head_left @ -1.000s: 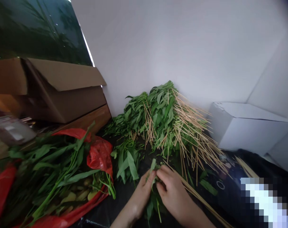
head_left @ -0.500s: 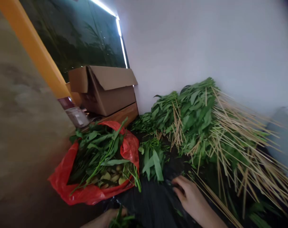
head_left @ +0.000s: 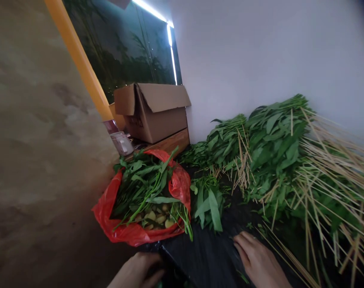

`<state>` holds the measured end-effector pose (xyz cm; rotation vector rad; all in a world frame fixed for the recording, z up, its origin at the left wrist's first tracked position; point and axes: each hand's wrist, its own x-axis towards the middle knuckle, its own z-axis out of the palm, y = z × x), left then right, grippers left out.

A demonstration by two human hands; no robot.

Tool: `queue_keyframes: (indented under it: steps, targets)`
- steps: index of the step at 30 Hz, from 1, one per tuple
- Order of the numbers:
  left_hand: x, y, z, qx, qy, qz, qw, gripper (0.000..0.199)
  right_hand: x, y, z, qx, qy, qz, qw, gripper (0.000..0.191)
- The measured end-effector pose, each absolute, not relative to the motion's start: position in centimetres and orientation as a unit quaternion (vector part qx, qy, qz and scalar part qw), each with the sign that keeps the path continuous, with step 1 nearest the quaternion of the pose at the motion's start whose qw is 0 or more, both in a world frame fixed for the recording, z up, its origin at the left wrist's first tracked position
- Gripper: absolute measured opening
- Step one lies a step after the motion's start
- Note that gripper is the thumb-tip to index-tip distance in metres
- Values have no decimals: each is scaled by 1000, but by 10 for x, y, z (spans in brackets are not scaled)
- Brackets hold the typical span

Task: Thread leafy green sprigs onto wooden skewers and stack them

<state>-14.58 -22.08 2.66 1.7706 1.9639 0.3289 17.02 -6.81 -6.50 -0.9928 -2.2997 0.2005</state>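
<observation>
My left hand [head_left: 142, 270] is at the bottom edge, beside a fold of the black plastic sheet [head_left: 196, 256]. Its fingers are smeared by motion, and a little green shows below them. My right hand [head_left: 256, 256] rests low on the sheet with fingers curled together; anything pinched at its fingertips is too dark to make out. Just beyond it lies a small bunch of leafy greens [head_left: 210, 206]. A red plastic bag [head_left: 134, 234], holding long-leaved stems and pale cut pieces, stands open beyond my left hand.
Bundled greens [head_left: 271, 136] are heaped along the white wall, with many thin sticks [head_left: 334, 180] poking out rightward. Loose sticks lie right of my right hand. An open cardboard box [head_left: 160, 120] sits on a wooden ledge behind the bag, beside a clear jar [head_left: 122, 143].
The view has turned left, so things sit further right. My left hand has come further into view, and the greens beside it have mostly dropped out of sight. My right hand stays on the sheet.
</observation>
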Motion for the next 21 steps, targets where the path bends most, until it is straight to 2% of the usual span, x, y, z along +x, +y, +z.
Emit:
queue_keyframes:
  steps: [4,10,14,17,21]
  targets:
    - [-97,-173,32,625,752,149,149,33,169,-72,-63,-367,-871,46,323,30]
    - [-71,-129,8,581,810,72,37,50,169,-71,-64,-365,-876,15,315,29]
    - [-72,-126,-2,567,819,75,47,58,169,-71,-64,-361,-881,8,307,28]
    - [-83,-128,3,566,811,128,71,63,169,-71,-63,-358,-883,4,305,27]
    - [-113,-133,33,595,772,189,124,48,169,-72,-62,-351,-883,0,313,28]
